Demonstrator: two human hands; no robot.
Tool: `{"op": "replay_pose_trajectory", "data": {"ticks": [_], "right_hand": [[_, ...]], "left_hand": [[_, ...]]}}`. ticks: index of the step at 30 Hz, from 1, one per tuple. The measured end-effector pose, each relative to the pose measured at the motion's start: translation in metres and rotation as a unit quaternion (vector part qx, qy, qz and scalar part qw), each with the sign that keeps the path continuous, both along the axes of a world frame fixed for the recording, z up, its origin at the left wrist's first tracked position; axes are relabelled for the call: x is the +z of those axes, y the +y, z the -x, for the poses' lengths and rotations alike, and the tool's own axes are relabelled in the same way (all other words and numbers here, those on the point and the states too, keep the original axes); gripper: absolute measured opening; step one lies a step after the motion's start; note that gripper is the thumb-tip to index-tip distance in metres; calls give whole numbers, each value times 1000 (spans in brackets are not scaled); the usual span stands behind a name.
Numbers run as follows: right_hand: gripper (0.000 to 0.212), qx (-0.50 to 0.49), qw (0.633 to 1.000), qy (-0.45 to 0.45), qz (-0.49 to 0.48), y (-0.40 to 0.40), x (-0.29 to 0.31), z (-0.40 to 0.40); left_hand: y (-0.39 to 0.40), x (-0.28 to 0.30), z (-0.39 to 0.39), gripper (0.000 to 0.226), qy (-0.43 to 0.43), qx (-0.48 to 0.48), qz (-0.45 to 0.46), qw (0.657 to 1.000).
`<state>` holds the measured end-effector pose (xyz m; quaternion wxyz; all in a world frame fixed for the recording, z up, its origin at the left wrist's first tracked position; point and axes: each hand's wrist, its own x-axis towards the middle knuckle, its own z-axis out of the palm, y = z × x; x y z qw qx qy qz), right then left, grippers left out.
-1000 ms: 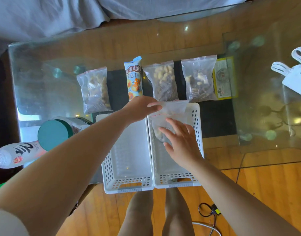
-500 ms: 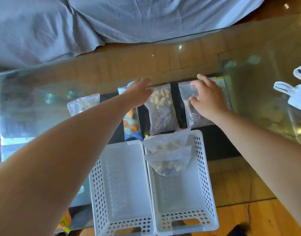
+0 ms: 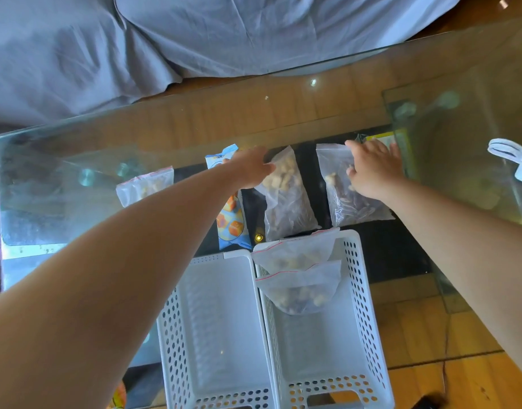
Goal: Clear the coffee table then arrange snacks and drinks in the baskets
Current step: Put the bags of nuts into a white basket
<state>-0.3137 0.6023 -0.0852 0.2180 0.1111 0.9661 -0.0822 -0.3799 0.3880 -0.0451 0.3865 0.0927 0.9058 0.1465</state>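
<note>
While hands (image 3: pixel 253 169) (image 3: pixel 371 172) touch bags (image 3: pixel 286 202), baskets (image 3: pixel 371 335) flank.

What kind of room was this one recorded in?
Probably a home living room: a glass coffee table on a wooden floor, with a grey fabric-covered sofa behind it.

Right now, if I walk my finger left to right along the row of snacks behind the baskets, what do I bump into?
Small clear bag → blue snack packet → left hand → nut bag → darker snack bag → right hand → yellow packet.
</note>
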Motion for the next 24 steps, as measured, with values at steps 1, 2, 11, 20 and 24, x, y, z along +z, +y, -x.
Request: {"op": "replay_pose_trajectory", "data": {"ticks": [1, 2, 11, 20, 24], "right_hand": [[51, -3, 1000, 9, 7, 0, -1, -1], [48, -8, 1000, 21, 19, 0, -3, -1], [42, -32, 997, 68, -24, -3, -13, 8], [15, -64, 984, 108, 127, 0, 58, -35], [35, -48, 974, 116, 188, -4, 89, -64]], "left_hand": [[0, 1, -2, 38, 1, -2, -5, 1000], [1, 0, -3, 36, 2, -4, -13, 1000], [-2, -1, -6, 18, -17, 114, -93, 989], [-15, 57, -37, 21, -2, 64, -146, 987], [-14, 76, -48, 24, 2, 86, -154, 984]]}}
